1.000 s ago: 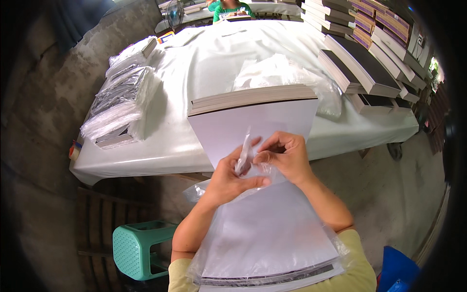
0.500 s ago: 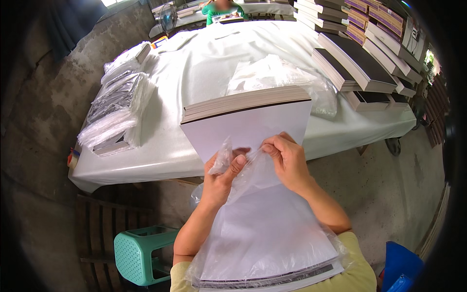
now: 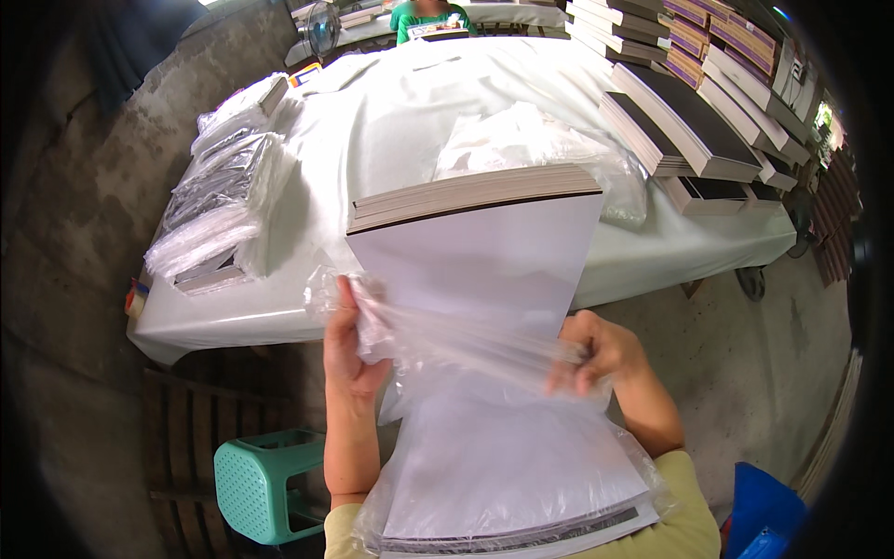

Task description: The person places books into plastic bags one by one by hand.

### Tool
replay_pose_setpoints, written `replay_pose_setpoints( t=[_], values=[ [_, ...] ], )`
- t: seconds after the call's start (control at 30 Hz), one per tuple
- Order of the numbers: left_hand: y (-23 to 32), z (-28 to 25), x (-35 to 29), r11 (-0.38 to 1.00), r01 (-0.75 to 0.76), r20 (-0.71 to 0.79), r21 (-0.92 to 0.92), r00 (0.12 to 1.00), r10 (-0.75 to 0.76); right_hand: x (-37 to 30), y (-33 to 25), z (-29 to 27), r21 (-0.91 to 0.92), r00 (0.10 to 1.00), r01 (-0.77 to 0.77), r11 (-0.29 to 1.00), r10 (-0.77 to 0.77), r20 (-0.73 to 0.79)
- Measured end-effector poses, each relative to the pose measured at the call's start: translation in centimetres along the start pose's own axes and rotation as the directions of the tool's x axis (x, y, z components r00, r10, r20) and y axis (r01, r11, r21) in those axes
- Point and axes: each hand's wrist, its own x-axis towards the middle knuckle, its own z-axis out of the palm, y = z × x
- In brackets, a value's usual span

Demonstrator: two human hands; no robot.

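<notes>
A clear plastic bag [image 3: 466, 343] is stretched taut across in front of me, somewhat blurred. My left hand [image 3: 354, 352] is closed round its bunched end, the loose plastic puffing out above the fingers. At the other end, my right hand [image 3: 603, 356] grips the plastic, fingers curled and smeared by motion. Behind the bag stands a thick stack of pale boards [image 3: 484, 242], tilted at the table's near edge, its white face toward me. Against my body lies a flat white stack in clear plastic [image 3: 512, 466], with a dark strip along its lower edge.
The table [image 3: 391, 121] has a white cover. Plastic-wrapped stacks [image 3: 214, 205] sit at its left, dark-topped blocks [image 3: 689, 121] at its right, and crumpled clear plastic [image 3: 521, 140] mid-table. A green stool [image 3: 250, 494] stands lower left. A person in green [image 3: 430, 19] is at the far end.
My hands have moved apart, the left leftward and the right a little right and down. The plastic, earlier gathered between both hands' fingers, is now drawn out wide.
</notes>
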Motion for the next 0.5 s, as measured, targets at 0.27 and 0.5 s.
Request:
replay_pose_setpoints(
  t=[0.27, 0.5],
  values=[
    [-1.5, -1.7, -1.5, 0.711, -0.091, 0.376, 0.697, 0.891, -0.255, -1.0, -0.6, -0.8, -0.093, 0.619, 0.722, 0.685, -0.701, -0.354],
    [3.6, -4.4, -1.3, 0.950, -0.306, 0.270, 0.056, 0.921, 0.281, 1.2, -1.0, 1.9, -0.189, 0.948, 0.166, 0.968, -0.103, 0.302]
  ],
)
